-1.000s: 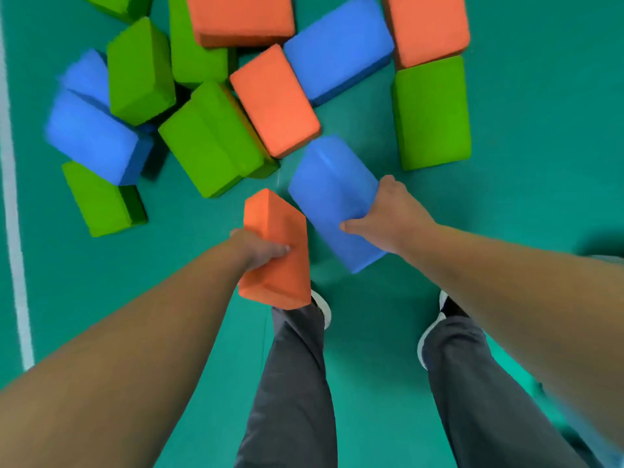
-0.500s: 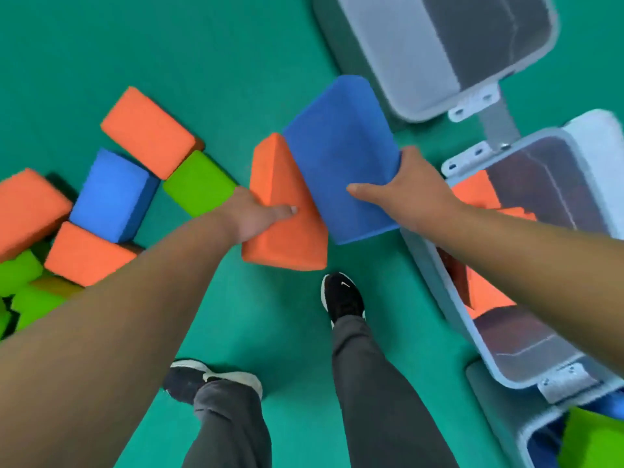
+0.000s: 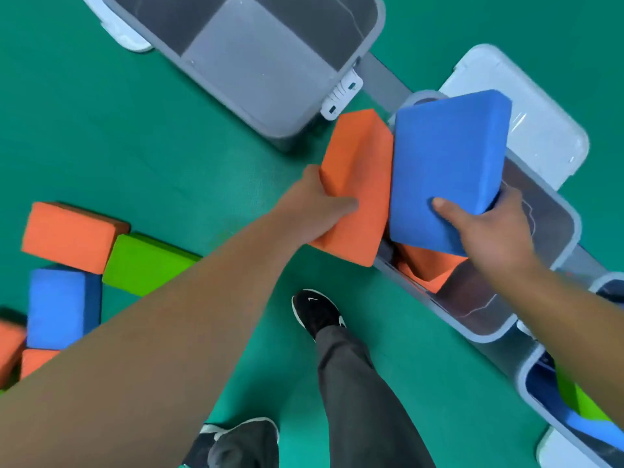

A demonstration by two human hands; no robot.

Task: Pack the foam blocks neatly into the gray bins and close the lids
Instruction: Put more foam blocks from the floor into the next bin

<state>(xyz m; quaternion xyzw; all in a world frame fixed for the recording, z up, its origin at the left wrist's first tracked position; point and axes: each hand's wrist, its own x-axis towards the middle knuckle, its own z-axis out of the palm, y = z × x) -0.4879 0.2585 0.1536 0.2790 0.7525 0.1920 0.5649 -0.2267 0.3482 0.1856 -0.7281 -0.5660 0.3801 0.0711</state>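
- While the person stands on the green floor (image 3: 169,146), the nearest gray bin (image 3: 525,376), at the lower right, holds a green block (image 3: 580,400).
- The left hand (image 3: 314,211) wraps its fingers round an orange block (image 3: 354,184), held above the floor just outside the middle bin's near rim.
- The right hand (image 3: 493,228) clasps a tilted blue block (image 3: 445,170), thumb on its face, over the middle bin (image 3: 574,228).
- A second orange block (image 3: 429,265) lies inside that bin.
- Farthest, another open bin (image 3: 256,106) stands apart.
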